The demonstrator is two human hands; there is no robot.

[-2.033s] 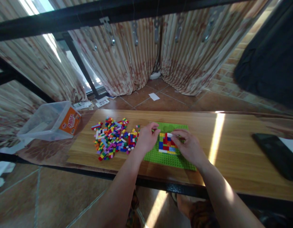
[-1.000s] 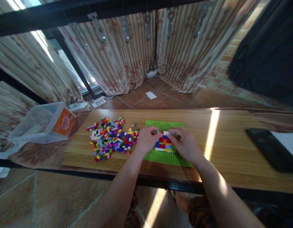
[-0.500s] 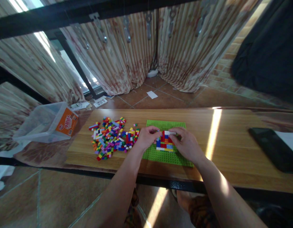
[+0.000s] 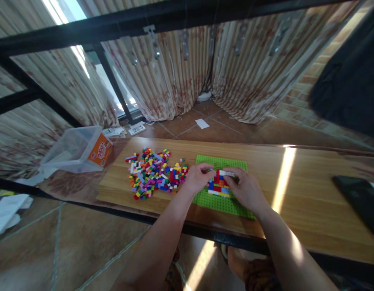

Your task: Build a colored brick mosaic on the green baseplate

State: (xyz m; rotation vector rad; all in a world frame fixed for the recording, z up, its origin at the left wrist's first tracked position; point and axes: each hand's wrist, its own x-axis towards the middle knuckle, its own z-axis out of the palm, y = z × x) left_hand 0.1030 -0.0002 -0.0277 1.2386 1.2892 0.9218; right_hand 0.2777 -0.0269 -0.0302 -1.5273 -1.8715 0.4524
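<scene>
Both forearms bare to the elbow, no sleeves, watch or rings showing on left hand (image 4: 198, 180) or right hand (image 4: 246, 190)

Both forearms reaching forward, left hand (image 4: 198, 178) and right hand (image 4: 245, 189) close together, fingers curled; palms down

Brick pile (image 4: 155, 173) left of baseplate (image 4: 223, 202) on table (image 4: 296, 202), tub (image 4: 80, 150) far left
</scene>
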